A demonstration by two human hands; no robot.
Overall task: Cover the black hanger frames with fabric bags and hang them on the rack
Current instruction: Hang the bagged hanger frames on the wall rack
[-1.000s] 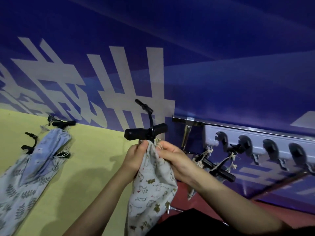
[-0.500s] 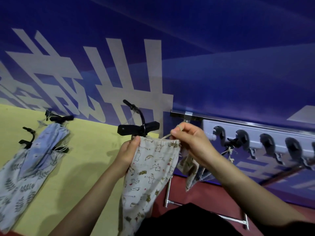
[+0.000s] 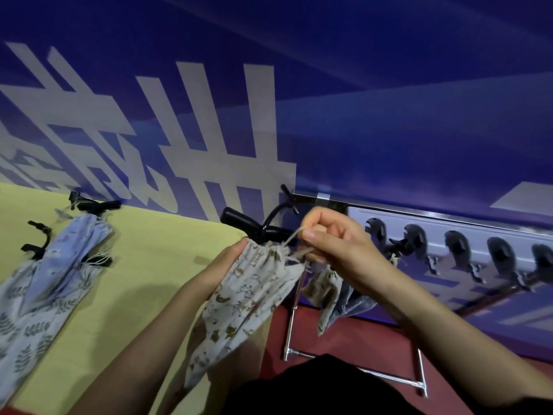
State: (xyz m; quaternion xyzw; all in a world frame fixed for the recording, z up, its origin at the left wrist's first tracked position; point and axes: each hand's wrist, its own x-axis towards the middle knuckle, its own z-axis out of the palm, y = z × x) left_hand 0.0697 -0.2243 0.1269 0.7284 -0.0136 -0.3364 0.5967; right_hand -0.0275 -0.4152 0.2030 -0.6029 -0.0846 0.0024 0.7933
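Bag mouth now gathered tight under the hanger's crossbar, where half a second ago it gaped wide: drawstring (image 3: 294, 235) pulled out and up, closure probably near done, hanging likely next. Right hand (image 3: 335, 238) pinching that cord; left hand (image 3: 230, 262) gripping the printed bag (image 3: 245, 298) just below its puckered neck. Inside, the black hanger frame (image 3: 257, 227), only hook and bar poking out, held just beside the rack (image 3: 449, 232). On the rack, another filled bag (image 3: 327, 290) hanging. On the yellow tabletop (image 3: 149, 265), two blue leaf-print bags (image 3: 51, 283) with black hangers showing at their mouths.
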